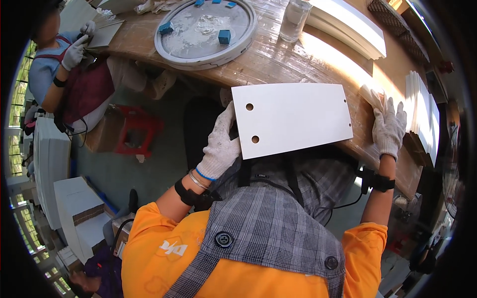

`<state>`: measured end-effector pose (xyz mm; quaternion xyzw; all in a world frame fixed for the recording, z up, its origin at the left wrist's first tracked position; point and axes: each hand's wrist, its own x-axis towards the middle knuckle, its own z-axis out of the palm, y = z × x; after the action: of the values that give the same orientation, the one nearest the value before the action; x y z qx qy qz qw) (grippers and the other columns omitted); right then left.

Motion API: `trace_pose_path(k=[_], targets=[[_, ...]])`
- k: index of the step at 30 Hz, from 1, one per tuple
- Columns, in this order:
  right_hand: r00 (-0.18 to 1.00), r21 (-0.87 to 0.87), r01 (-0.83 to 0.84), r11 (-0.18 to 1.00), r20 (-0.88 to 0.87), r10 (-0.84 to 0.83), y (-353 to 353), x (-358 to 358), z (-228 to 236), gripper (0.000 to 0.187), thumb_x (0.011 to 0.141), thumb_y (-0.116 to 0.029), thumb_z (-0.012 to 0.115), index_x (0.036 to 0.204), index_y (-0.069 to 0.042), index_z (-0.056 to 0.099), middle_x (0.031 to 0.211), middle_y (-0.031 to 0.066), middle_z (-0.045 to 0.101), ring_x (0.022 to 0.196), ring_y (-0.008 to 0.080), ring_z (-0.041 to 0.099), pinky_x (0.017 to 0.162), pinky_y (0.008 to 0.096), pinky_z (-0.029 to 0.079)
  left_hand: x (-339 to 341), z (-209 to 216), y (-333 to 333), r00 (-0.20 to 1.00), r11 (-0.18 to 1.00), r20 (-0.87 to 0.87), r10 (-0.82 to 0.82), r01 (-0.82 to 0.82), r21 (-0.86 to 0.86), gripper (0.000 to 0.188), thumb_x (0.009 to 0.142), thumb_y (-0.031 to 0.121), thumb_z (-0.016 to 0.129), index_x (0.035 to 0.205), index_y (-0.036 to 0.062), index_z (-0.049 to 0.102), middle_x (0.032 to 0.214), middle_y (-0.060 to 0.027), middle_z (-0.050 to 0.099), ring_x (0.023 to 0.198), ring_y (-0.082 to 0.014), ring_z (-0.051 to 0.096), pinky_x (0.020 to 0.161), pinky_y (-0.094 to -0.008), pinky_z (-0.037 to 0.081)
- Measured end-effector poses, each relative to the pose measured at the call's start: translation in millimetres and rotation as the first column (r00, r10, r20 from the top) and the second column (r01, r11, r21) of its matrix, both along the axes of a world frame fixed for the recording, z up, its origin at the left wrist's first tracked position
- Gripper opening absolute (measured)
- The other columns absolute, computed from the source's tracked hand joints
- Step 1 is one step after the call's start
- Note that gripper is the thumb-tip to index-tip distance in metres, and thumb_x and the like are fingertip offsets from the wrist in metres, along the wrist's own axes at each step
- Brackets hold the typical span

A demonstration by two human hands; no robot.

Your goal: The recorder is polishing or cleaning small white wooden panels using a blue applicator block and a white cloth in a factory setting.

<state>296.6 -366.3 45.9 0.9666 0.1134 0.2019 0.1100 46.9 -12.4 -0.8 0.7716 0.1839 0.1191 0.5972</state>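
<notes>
Your gloved left hand [220, 144] gripped the white panel [292, 119] at its 9 o'clock edge, fingers closed round it beside the two holes. The panel lay flat, half on the wooden counter [278, 64]. At 3 o'clock, your right hand [388, 126] rested on the counter, fingers spread and holding nothing, near stacked white panels [422, 114].

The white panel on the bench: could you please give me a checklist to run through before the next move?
1. Left hand grips the white panel at its left edge: ok.
2. Panel rests partly on the wooden bench, near edge overhanging the lap: ok.
3. Right hand on the panel: not ok, it lies on the bench beside it, touching a small pale piece.
4. Both hands gloved: ok.
5. Round tray and clear jar clear of the panel: ok.
6. Panel underside clean: cannot tell.
</notes>
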Motion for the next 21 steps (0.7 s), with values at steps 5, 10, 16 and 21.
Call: trace_pose_path(k=[5, 10, 16, 21], targets=[[1.0, -0.081, -0.019, 0.997, 0.009, 0.02, -6.4, -1.2, -18.9, 0.057, 0.087, -0.043, 0.058, 0.138, -0.021, 0.046, 0.144, 0.0198, 0.038, 0.131, 0.0425, 0.035, 0.111, 0.0474, 0.026, -3.1, -13.4, 5.2, 0.995, 0.978, -0.038, -0.096, 0.088, -0.189, 0.068, 0.081, 0.012, 0.066, 0.14, -0.0011, 0.035, 0.132, -0.0152, 0.049, 0.12, -0.0214, 0.05, 0.101, -0.0338, 0.041], [0.994, 0.028, -0.109, 0.994, -0.022, 0.11, -10.2, -15.3, -22.2, 0.051, 0.088, -0.038, 0.059, 0.131, -0.014, 0.052, 0.14, 0.0217, 0.042, 0.129, 0.0429, 0.037, 0.109, 0.0467, 0.028, -5.4, -16.9, 6.0, 0.992, 0.96, -0.034, -0.122, 0.11, -0.259, 0.06, 0.084, 0.005, 0.059, 0.138, -0.0036, 0.036, 0.126, -0.0124, 0.055, 0.114, -0.018, 0.054, 0.098, -0.0313, 0.044], [0.994, 0.137, -0.109, 0.984, 0.0, 0.111, -18.4, -35.1, -16.5, 0.045, 0.085, -0.027, 0.061, 0.127, -0.011, 0.055, 0.136, 0.0176, 0.047, 0.123, 0.0375, 0.043, 0.105, 0.0443, 0.033, -7.8, -7.7, 6.9, 0.985, 0.968, -0.089, -0.147, 0.125, -0.216, 0.05, 0.086, 0.012, 0.059, 0.131, -0.0047, 0.046, 0.119, -0.0149, 0.06, 0.111, -0.019, 0.056, 0.093, -0.0296, 0.044], [0.994, 0.219, -0.108, 0.97, 0.007, 0.109, -23.7, -43.5, -23.2, 0.035, 0.087, -0.022, 0.06, 0.119, -0.01, 0.062, 0.13, 0.0193, 0.052, 0.122, 0.0382, 0.044, 0.105, 0.0446, 0.033, -10.2, -15.4, 10.9, 0.978, 0.647, -0.059, -0.198, 0.085, -0.758, 0.052, 0.083, 0.003, 0.055, 0.133, -0.0041, 0.043, 0.124, -0.0126, 0.056, 0.111, -0.0189, 0.056, 0.095, -0.0305, 0.044]])
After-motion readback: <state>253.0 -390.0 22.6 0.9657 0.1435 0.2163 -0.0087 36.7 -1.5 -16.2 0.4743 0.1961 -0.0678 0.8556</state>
